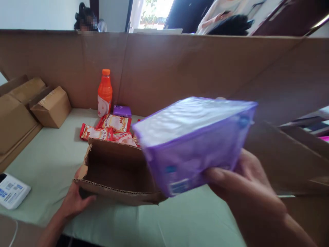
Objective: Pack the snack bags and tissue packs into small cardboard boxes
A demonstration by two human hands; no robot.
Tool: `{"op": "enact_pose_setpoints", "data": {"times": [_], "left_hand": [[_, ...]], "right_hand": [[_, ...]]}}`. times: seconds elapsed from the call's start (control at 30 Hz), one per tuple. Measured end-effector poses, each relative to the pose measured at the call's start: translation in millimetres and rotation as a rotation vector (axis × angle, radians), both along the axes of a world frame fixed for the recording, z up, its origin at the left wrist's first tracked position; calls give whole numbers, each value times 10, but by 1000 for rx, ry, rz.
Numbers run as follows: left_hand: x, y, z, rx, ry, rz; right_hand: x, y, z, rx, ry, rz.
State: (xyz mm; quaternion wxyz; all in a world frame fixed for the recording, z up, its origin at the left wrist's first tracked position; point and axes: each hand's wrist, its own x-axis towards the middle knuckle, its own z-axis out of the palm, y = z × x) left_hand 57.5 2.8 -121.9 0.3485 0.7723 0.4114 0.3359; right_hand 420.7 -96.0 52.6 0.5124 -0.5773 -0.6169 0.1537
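My right hand (246,181) grips a purple plastic pack (200,147) by its lower right part, thumb on the near side. The pack has a pale, shiny top, is tilted and somewhat blurred, and is raised over the right end of an open cardboard box (115,190). That box looks bare inside where I can see; the pack hides its right part. At the box's left end, my left hand (74,199) holds the wall, with the thumb along the near side and the other fingers partly hidden.
Behind the box lie several red snack packets (115,122), a small purple packet (122,110) and an upright orange bottle (105,92). Cardboard boxes (52,106) stand at left, above a white package (14,192). A tall cardboard wall (180,65) borders the green cloth (56,147). People are beyond it.
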Motion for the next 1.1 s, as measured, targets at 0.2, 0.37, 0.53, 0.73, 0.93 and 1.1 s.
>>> {"op": "enact_pose_setpoints", "data": {"times": [0.2,0.37,0.53,0.73,0.93,1.1], "left_hand": [[34,-26,-5,-27,-4,10],[22,-51,-73,-33,-22,6],[23,-45,-124,-41,1,-22],[20,-15,-244,-7,43,-45],[-57,-44,-8,79,-33,-32],[-82,13,528,201,-219,-66]], "right_hand": [[-559,310,270,-142,-682,119],[-877,617,69,-545,-853,337],[-1034,742,-15,-846,-924,491],[-1199,879,32,-951,-1150,570],[-980,780,188,-726,-1093,488],[-295,-26,324,-258,-700,148]]}}
